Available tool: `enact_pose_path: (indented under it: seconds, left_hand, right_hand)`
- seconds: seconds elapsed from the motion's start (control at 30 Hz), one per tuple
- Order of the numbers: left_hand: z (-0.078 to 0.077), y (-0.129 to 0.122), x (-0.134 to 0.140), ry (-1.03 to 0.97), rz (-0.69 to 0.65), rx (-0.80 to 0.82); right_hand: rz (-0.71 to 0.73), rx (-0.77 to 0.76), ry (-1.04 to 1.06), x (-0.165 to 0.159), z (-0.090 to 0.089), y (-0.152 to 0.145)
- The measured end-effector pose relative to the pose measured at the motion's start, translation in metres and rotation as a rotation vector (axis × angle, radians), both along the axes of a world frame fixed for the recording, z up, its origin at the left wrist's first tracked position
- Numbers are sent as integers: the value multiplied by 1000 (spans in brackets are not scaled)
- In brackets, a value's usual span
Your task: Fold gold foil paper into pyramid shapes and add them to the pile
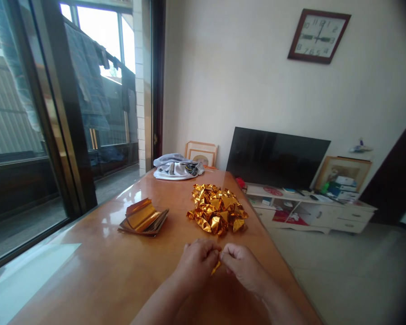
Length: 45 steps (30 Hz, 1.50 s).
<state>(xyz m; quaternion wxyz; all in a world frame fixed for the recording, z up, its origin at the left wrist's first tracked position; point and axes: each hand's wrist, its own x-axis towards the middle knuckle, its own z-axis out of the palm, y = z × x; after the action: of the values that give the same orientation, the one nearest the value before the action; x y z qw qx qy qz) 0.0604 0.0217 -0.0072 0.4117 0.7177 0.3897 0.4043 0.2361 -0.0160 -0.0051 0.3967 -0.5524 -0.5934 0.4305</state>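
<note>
My left hand [199, 258] and my right hand [239, 261] meet low over the near part of the table. Both are closed, fingertips pinching a small piece of gold foil paper [216, 268] between them. Most of that piece is hidden by the fingers; a narrow gold point shows below. Just beyond my hands lies a pile of folded gold foil pieces [218, 208], shiny and angular. To the left is a stack of gold foil sheets [144, 217], its top sheets curled upward.
The long glossy brown table [122, 280] runs away from me. A bundle of grey cloth [177, 167] lies at its far end. Beyond its right edge stand a white low cabinet [325, 214] and a television [277, 158]. A glass sliding door [64, 113] is on the left.
</note>
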Motion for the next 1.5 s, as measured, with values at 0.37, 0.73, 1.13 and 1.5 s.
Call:
enact_pose_path:
  seconds: [0.37, 0.73, 1.13, 1.5]
  left_hand:
    - [-12, 5, 4, -92, -88, -211]
    - [-11, 10, 3, -208, 69, -235]
    - [0, 2, 5, -205, 87, -107]
    - [-7, 2, 5, -152, 93, -37]
  right_hand:
    - [-69, 32, 149, 1, 2, 1]
    - [-354, 301, 78, -7, 0, 3]
    - [-383, 472, -98, -25, -5, -4]
    - [-438, 471, -134, -24, -3, -3]
